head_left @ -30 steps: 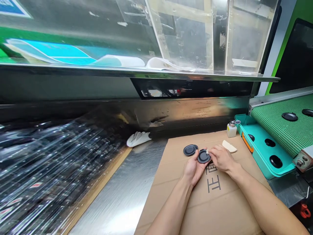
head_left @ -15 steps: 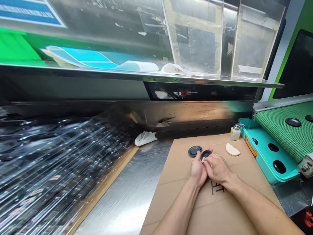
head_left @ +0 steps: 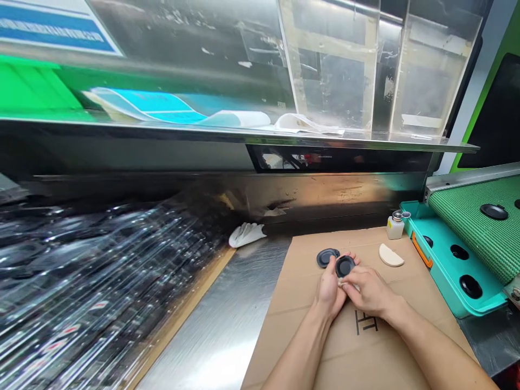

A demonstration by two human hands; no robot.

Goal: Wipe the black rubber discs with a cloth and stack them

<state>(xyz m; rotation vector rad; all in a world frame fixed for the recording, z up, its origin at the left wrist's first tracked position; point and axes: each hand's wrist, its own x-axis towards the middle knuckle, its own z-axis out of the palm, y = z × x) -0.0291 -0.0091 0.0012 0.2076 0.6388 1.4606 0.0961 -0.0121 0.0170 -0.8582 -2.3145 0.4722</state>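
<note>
The left hand [head_left: 330, 287] grips a round black plastic disc [head_left: 345, 265] by its near left edge, holding it tilted just above the flat brown cardboard sheet [head_left: 309, 325] that covers the right part of the steel desk [head_left: 227, 325]. The right hand [head_left: 368, 290] is closed around a small white cloth [head_left: 343, 282], which it presses against the near edge of that disc. The 2 hands touch each other below the disc.

A second round black disc [head_left: 327, 257] lies flat on the cardboard, just to the far left of the held one and touching or nearly touching it. Farther right on the cardboard lie a cream half-round pad [head_left: 391, 255] and, at the far corner, a small white bottle with a metal cap [head_left: 395, 226]. Right of the cardboard stands a teal plastic tray [head_left: 442, 271] with black discs in it, beside a green conveyor belt [head_left: 479, 227]. A white glove [head_left: 247, 234] lies on the desk to the far left of the cardboard, and stacked clear plastic trays [head_left: 93, 281] fill the left side.
</note>
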